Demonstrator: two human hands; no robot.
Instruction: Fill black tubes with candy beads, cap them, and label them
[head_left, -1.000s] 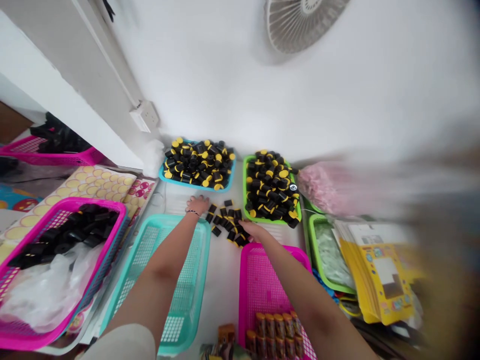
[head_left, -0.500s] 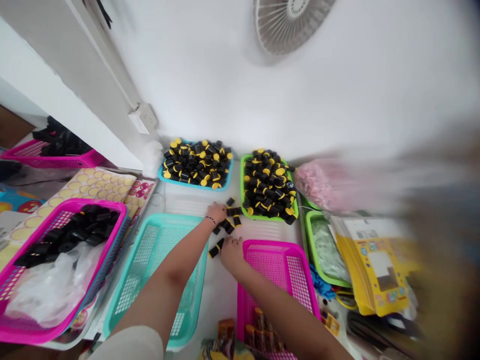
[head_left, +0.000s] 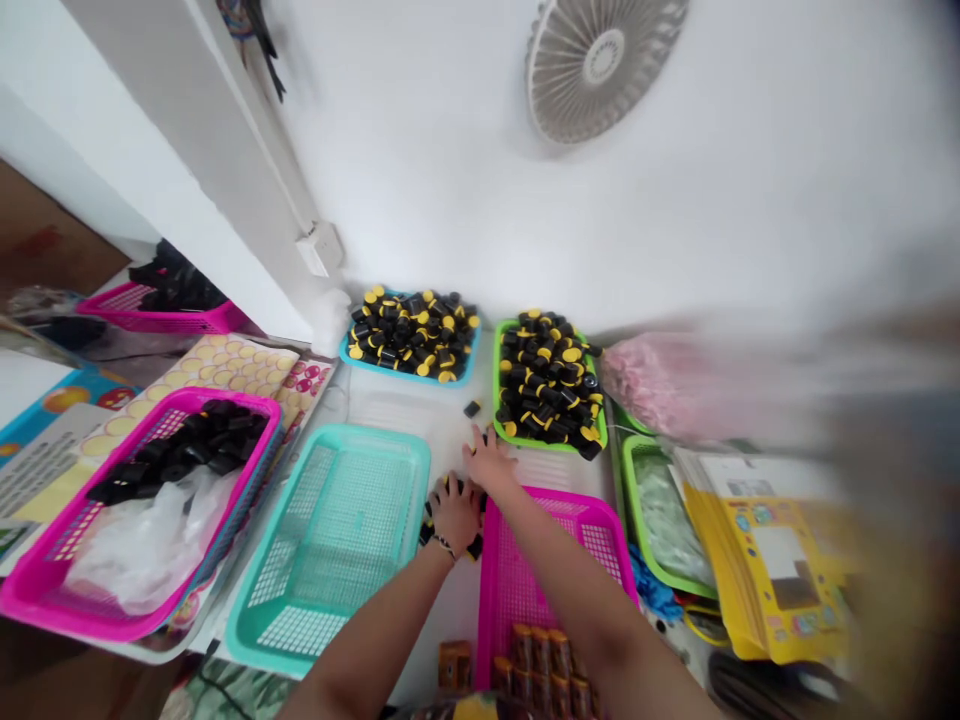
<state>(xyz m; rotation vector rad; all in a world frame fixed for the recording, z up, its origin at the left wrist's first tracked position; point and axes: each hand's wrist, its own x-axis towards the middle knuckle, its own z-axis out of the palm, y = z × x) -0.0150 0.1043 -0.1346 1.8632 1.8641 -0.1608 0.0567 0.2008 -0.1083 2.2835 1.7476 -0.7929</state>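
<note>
My left hand [head_left: 453, 512] lies cupped over a small heap of black and yellow caps [head_left: 475, 547] on the white table, between the teal basket [head_left: 337, 540] and the pink basket [head_left: 559, 590]. Just beyond it, my right hand [head_left: 491, 462] rests flat on the table with its fingers spread toward the green tray. One loose black cap [head_left: 472, 408] lies alone further back. A blue tray [head_left: 410, 340] and a green tray [head_left: 550, 385] at the wall are piled with the same caps.
A large pink basket [head_left: 142, 500] with black parts and a plastic bag stands at the left. Small brown bottles [head_left: 551, 665] sit in the near pink basket. Yellow packets [head_left: 757, 550], another green tray [head_left: 660, 505] and a pink bag [head_left: 667, 385] crowd the right. A fan [head_left: 600, 60] hangs on the wall.
Both hands have raked the scattered caps toward me into a heap. My left hand has come back from the far side onto the heap; one cap stays behind.
</note>
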